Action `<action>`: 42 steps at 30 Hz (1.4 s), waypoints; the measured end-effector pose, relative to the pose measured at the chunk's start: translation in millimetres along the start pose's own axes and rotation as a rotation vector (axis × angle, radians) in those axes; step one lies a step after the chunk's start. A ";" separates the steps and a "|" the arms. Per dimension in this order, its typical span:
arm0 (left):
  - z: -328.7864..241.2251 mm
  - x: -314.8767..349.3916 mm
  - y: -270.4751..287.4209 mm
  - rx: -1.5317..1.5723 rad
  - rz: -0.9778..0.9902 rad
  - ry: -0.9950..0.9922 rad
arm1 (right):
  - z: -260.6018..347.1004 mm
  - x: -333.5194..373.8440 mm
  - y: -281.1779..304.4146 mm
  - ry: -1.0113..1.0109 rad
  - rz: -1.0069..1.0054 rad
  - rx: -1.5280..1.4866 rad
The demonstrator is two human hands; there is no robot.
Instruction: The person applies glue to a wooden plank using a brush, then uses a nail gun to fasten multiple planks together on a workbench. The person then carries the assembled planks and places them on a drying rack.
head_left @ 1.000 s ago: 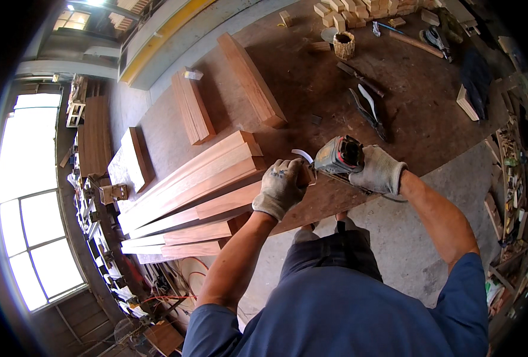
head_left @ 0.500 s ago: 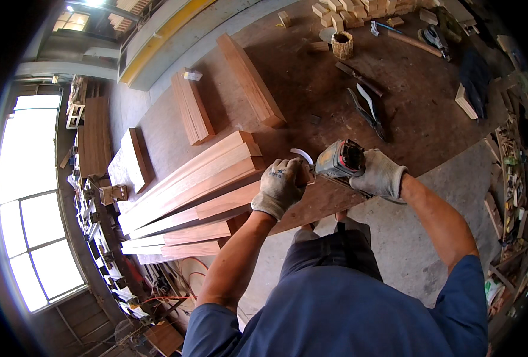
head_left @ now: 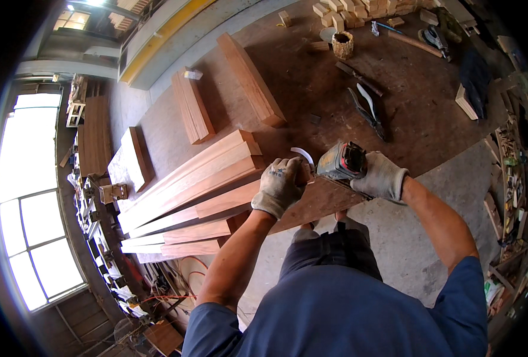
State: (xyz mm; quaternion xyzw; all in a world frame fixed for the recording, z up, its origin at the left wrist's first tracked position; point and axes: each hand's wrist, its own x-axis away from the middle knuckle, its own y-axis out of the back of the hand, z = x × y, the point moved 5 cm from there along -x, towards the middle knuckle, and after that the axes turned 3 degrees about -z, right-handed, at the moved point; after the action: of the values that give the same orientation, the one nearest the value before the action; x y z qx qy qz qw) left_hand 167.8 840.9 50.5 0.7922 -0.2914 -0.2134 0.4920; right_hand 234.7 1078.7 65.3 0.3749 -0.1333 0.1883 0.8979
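My left hand (head_left: 280,185), in a pale work glove, is closed around the end of a reddish-brown wooden board (head_left: 225,201). The board's end face shows beside the thumb. My right hand (head_left: 384,177), gloved too, grips a grey and black power tool (head_left: 340,162) with red marks; its exact kind does not show. The tool's front is close to the board end, but I cannot tell whether they touch. A pale curved strip (head_left: 303,156) stands between hand and tool. More long boards (head_left: 192,175) fan out left of my left hand.
Two thick boards (head_left: 249,77) (head_left: 191,107) lie farther back on the brown worktable (head_left: 311,89). Pliers (head_left: 368,110), a chisel-like tool (head_left: 359,78), a woven round pot (head_left: 342,45), a hammer (head_left: 416,43) and stacked small blocks (head_left: 350,12) are toward the far right.
The power tool and my right hand have shifted very slightly. My left hand keeps its hold on the board end.
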 end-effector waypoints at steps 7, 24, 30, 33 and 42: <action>0.2 -0.5 -2.3 -0.005 0.022 0.016 | -1.5 0.3 -2.4 0.038 -0.037 -0.030; 41.6 48.3 54.9 -0.009 0.110 0.053 | 31.5 38.6 48.6 -0.191 -0.223 -0.369; 115.1 95.4 66.9 -0.210 0.335 0.285 | 59.9 39.3 45.2 -0.120 -0.328 -0.509; 113.0 96.3 64.3 -0.200 0.271 0.226 | 82.7 34.1 44.1 -0.248 -0.282 -0.535; 30.0 30.5 14.0 -0.096 0.218 0.080 | 121.0 29.0 62.6 -0.392 -0.267 -0.453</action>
State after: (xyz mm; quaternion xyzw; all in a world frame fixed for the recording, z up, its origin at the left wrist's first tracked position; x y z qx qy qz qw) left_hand 168.1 795.9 48.8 0.7393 -0.3452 -0.1406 0.5608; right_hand 221.4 1038.7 198.1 0.2089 -0.2920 -0.0412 0.9324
